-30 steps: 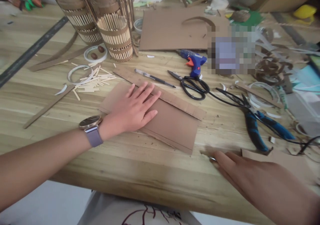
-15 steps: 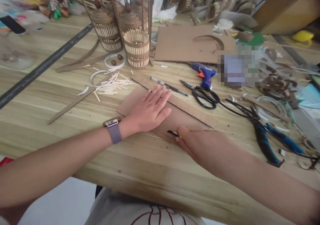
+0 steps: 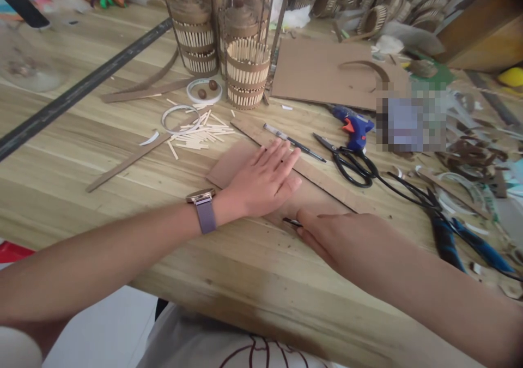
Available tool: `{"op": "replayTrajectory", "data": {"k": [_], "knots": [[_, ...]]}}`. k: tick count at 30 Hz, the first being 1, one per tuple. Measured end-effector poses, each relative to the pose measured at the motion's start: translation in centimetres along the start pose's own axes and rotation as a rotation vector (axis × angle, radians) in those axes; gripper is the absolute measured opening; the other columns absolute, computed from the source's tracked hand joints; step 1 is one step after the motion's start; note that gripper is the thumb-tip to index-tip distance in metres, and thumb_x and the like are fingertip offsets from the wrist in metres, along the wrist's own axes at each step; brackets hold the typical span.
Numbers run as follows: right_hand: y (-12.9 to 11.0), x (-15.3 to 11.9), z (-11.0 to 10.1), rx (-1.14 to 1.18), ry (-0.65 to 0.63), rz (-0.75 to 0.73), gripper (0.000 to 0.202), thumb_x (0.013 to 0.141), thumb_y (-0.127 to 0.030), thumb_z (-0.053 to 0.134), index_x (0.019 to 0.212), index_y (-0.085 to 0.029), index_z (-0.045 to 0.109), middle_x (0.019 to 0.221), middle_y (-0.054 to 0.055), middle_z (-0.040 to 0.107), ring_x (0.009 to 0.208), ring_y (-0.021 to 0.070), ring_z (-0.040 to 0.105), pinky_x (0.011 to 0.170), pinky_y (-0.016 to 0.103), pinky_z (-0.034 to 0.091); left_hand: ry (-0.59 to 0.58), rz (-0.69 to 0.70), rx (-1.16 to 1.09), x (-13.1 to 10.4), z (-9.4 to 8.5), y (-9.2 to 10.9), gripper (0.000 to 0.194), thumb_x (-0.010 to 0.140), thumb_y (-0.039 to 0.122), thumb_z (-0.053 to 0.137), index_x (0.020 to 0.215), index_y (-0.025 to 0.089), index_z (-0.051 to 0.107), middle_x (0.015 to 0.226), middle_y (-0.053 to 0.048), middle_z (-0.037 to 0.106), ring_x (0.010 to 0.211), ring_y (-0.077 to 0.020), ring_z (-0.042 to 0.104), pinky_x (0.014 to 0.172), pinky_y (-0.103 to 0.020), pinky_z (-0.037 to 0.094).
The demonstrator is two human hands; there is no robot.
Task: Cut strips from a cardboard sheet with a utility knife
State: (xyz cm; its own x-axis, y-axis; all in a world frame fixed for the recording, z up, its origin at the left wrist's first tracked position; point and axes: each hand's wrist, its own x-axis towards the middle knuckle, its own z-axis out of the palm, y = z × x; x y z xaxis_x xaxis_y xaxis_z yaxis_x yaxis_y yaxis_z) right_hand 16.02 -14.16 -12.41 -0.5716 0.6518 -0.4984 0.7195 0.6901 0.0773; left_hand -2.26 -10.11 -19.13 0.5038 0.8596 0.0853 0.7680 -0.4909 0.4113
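My left hand [image 3: 267, 180] lies flat, fingers spread, on a piece of brown cardboard [image 3: 231, 161]. Its fingertips reach over a dark-edged cardboard strip [image 3: 327, 187] along the far side. My right hand [image 3: 333, 237] is closed around a utility knife [image 3: 291, 222]. Only the dark blade end shows; the handle is hidden in the fingers. The blade is low over the cardboard's near edge, just below my left thumb; I cannot tell if it touches. Beyond my left fingers lies a pen [image 3: 294, 142], with black-handled scissors [image 3: 353, 163] to its right.
A blue glue gun [image 3: 353, 128], blue-handled pliers [image 3: 447, 237] and curled scraps lie to the right. Short sticks [image 3: 204, 131] and tape rings [image 3: 181, 119] are at left. Behind stand stick-walled baskets [image 3: 247, 76], a cardboard sheet [image 3: 318, 73] and a long dark metal bar [image 3: 85, 87].
The whole view has shifted, so the table's contents appear farther right. My left hand stays flat on the cardboard. My right hand with the utility knife has shifted slightly left relative to it.
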Motion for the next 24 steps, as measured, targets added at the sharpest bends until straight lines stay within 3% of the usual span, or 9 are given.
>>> {"op": "replayTrajectory", "data": {"k": [6,14,19,24], "knots": [[0.1,-0.1,0.0,0.022,0.011,0.0,0.013,0.094,-0.015,0.05,0.084,-0.02,0.057,0.066,0.0,0.069,0.058,0.0172,0.068,0.045,0.026,0.028,-0.028,-0.018,0.033,0.1,-0.1,0.1,0.064,0.105,0.045,0.021,0.158,0.01,0.02,0.166,-0.014,0.011,0.154,-0.0242,0.003,0.126,-0.045,0.008],[-0.3,-0.4,0.2,0.043,0.08,0.015,0.015,0.089,-0.014,0.049,0.086,-0.021,0.061,0.059,0.001,0.065,0.05,0.0168,0.061,0.05,0.027,0.04,-0.029,-0.002,0.053,0.0,-0.1,0.1,0.064,0.105,0.045,0.022,0.158,0.01,0.021,0.166,-0.015,0.011,0.154,-0.0258,0.004,0.125,-0.048,0.009],[-0.9,-0.1,0.9,0.018,0.094,0.038,0.009,0.084,-0.02,0.056,0.09,-0.021,0.063,0.052,0.0,0.061,0.044,0.019,0.059,0.043,0.027,0.036,-0.028,-0.006,0.066,0.1,-0.1,0.2,0.063,0.105,0.044,0.023,0.157,0.009,0.022,0.166,-0.015,0.012,0.154,-0.026,0.005,0.125,-0.048,0.009],[-1.5,-0.2,1.3,0.023,0.166,0.042,0.014,0.084,-0.02,0.055,0.093,-0.023,0.065,0.061,0.005,0.066,0.047,0.0212,0.061,0.044,0.03,0.035,-0.008,0.009,0.098,0.1,0.2,0.2,0.064,0.104,0.044,0.025,0.157,0.009,0.024,0.165,-0.016,0.014,0.154,-0.0275,0.007,0.124,-0.049,0.011]]}}
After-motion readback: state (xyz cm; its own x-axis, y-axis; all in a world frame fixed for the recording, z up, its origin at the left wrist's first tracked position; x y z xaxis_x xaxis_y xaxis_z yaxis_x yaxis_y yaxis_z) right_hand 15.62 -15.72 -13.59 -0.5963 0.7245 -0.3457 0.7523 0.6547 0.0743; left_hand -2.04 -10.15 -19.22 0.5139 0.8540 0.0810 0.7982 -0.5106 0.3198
